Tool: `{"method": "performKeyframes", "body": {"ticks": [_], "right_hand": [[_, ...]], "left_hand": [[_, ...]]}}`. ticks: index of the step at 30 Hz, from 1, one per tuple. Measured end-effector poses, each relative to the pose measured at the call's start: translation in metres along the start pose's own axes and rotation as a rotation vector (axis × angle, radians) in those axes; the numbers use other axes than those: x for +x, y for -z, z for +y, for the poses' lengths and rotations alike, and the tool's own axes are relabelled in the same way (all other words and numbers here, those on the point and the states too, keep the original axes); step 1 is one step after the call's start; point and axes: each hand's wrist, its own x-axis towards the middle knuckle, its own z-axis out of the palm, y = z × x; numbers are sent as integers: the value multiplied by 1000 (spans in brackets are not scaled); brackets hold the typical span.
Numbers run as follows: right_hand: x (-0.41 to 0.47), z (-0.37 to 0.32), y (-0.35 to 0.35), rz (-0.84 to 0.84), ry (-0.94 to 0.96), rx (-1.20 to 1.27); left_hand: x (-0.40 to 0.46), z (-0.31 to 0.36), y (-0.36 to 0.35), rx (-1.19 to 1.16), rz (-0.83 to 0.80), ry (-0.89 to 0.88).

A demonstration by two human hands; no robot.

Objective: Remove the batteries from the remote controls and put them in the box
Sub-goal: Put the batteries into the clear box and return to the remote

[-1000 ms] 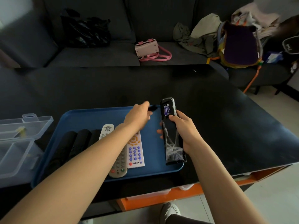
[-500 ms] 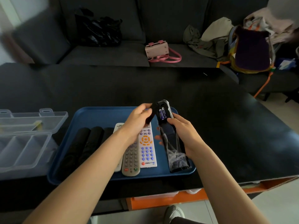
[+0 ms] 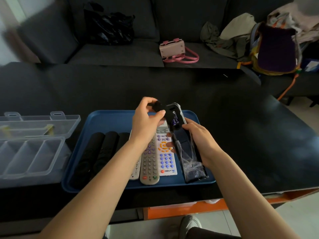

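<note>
My right hand (image 3: 201, 143) grips a black remote control (image 3: 187, 152) wrapped in clear plastic, held above the blue tray (image 3: 107, 119). Its battery bay is open at the top and shows blue batteries (image 3: 175, 121). My left hand (image 3: 146, 120) pinches a small black battery cover (image 3: 159, 107) right at that open end. On the tray lie several more remotes: black ones (image 3: 99, 152) to the left, a grey one (image 3: 149, 163) and a white one (image 3: 166, 157) with coloured buttons. The clear plastic compartment box (image 3: 29, 156) stands open to the left of the tray.
The tray and box sit on a black table (image 3: 241, 135) near its front edge. Behind the table is a dark sofa with a black bag (image 3: 110, 30), a pink handbag (image 3: 174, 49) and piled clothes and bags (image 3: 269, 45). A shoe (image 3: 190, 225) shows on the floor below.
My left hand has come from the tray's back rim to the remote's top end with the black cover. The view has shifted left, showing more of the box.
</note>
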Motion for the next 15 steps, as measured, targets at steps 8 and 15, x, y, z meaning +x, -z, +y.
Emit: {"method": "performKeyframes", "body": {"ticks": [8,15], "right_hand": [[3,1,-1,29,40,14],[5,-1,4,71,75,37]], "left_hand": [[-4,1,-3,42,-21,-22],[-5,1,7,525,-209,-145]]}}
